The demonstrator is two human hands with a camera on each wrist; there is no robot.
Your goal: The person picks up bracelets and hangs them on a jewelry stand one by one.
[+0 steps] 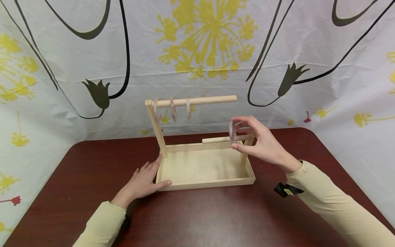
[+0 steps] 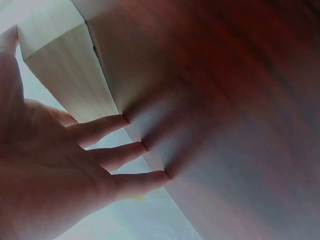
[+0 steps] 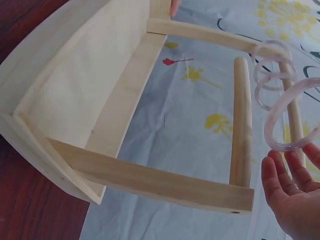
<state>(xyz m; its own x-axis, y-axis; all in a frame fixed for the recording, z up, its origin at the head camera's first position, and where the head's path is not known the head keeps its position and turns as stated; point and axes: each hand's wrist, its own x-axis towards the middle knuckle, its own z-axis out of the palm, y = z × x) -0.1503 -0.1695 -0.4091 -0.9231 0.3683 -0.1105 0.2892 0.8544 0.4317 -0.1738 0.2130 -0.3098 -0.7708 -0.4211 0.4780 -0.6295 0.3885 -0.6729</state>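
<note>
My right hand [image 1: 262,142] pinches a pale pink translucent bangle [image 1: 232,133] between thumb and fingers. In the right wrist view the held bangle [image 3: 280,117] stands apart from the lower wooden bar [image 3: 241,120]. Three similar bangles [image 1: 188,109] hang on the upper bar [image 1: 213,100] of a wooden stand, toward its post on the left. My left hand [image 1: 145,180] lies at the left end of the stand's tray [image 1: 206,185], thumb on the front corner. In the left wrist view, the fingers [image 2: 132,182] of that hand are spread, with tips on the table.
A dark red-brown table [image 1: 197,216] bears the stand. The lower bar [image 1: 216,140] juts left from a short post [image 1: 246,151] at the tray's right end. Behind the table hangs a white cloth [image 1: 139,68] with yellow and dark flower prints.
</note>
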